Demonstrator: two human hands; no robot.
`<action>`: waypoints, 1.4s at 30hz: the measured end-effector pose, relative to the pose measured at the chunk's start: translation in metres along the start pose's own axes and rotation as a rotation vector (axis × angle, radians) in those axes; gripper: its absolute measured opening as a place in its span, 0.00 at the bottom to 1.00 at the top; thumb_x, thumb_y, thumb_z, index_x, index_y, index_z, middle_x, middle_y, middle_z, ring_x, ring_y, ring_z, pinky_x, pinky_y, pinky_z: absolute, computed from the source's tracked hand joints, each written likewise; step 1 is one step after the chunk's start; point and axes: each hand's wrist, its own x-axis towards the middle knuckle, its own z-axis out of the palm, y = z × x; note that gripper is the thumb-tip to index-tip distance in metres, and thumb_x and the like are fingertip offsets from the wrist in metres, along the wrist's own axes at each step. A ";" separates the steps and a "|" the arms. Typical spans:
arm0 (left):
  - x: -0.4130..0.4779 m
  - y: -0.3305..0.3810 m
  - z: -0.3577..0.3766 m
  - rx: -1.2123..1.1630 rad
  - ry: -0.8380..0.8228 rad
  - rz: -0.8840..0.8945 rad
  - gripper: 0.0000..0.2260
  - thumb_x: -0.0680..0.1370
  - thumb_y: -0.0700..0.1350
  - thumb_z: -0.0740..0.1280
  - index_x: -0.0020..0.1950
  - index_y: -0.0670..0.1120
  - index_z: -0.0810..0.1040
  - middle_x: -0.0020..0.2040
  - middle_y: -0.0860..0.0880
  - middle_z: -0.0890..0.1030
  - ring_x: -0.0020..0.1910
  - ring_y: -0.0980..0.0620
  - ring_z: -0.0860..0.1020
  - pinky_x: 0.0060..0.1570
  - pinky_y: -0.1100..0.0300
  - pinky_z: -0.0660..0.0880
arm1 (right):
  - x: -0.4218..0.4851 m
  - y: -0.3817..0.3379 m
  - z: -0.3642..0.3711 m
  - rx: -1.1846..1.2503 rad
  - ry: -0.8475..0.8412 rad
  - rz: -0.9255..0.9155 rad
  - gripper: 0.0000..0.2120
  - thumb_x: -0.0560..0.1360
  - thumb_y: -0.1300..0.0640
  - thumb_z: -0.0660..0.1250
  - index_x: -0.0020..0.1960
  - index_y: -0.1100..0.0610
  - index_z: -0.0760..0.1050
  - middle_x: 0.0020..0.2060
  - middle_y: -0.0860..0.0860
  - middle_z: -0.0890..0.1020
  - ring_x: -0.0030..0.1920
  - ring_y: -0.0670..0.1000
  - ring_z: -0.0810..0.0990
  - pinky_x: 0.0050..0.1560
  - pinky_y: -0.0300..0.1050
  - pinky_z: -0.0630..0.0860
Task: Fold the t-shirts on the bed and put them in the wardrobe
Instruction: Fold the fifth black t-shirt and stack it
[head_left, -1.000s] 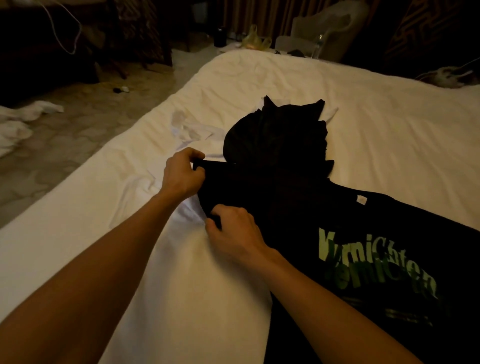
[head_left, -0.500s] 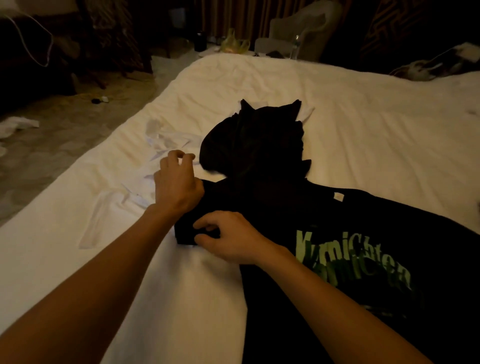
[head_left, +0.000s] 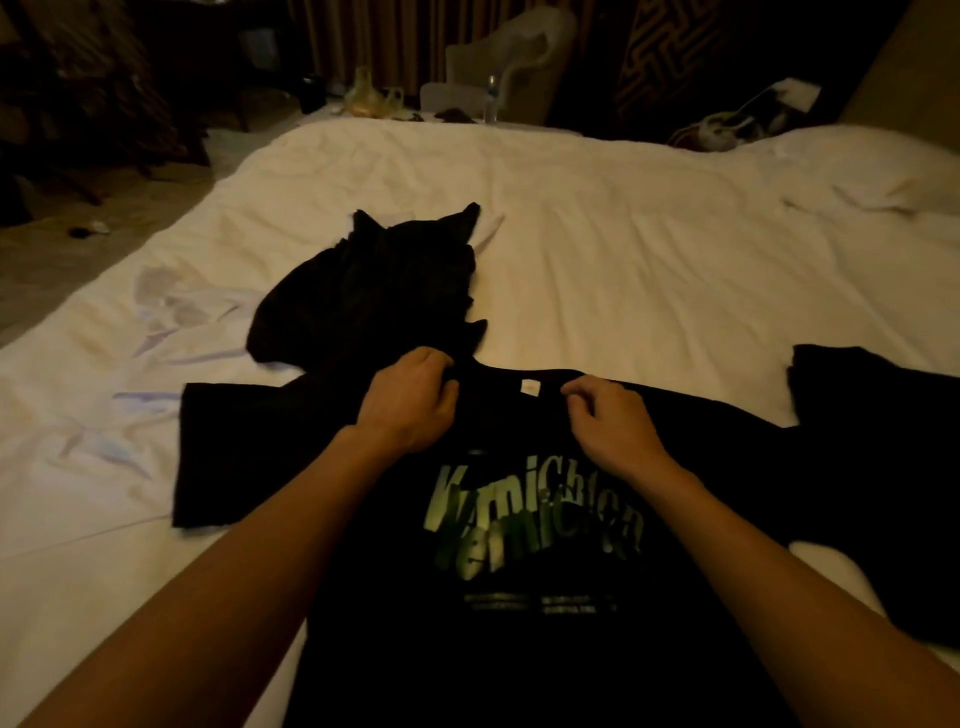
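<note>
Both your left grip and right grip pinch the collar of the black t-shirt lying flat on the bed. Light, limp cloth; take it at the shoulders.

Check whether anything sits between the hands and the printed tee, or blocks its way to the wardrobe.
Nothing between: left hand and right hand pinch the t-shirt at its collar. A dark clothes heap abuts its far edge. The wardrobe is not in view.

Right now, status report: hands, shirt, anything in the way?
Left hand pinches the collar; right hand curled there, grip unclear. Black t-shirt flat, print up. Dark clothes pile just beyond it.
</note>
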 end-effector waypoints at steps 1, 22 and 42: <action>0.007 0.004 0.009 0.018 -0.024 -0.016 0.17 0.82 0.52 0.59 0.68 0.47 0.74 0.66 0.48 0.75 0.64 0.49 0.75 0.64 0.50 0.72 | 0.007 0.016 -0.003 -0.031 0.019 0.016 0.14 0.82 0.56 0.59 0.64 0.55 0.78 0.57 0.53 0.82 0.58 0.54 0.80 0.53 0.40 0.71; 0.036 -0.002 0.084 0.267 -0.255 -0.140 0.35 0.80 0.69 0.46 0.82 0.54 0.45 0.82 0.54 0.42 0.80 0.53 0.41 0.74 0.40 0.38 | 0.066 0.101 0.014 -0.571 -0.150 0.004 0.38 0.76 0.27 0.40 0.81 0.43 0.41 0.81 0.46 0.44 0.80 0.56 0.37 0.75 0.66 0.39; -0.269 0.062 0.013 0.098 -0.345 -0.177 0.30 0.82 0.63 0.51 0.82 0.56 0.47 0.82 0.52 0.40 0.79 0.52 0.36 0.76 0.38 0.39 | -0.266 0.086 -0.044 -0.431 -0.113 -0.025 0.28 0.82 0.43 0.54 0.80 0.48 0.55 0.81 0.52 0.51 0.80 0.55 0.46 0.76 0.60 0.50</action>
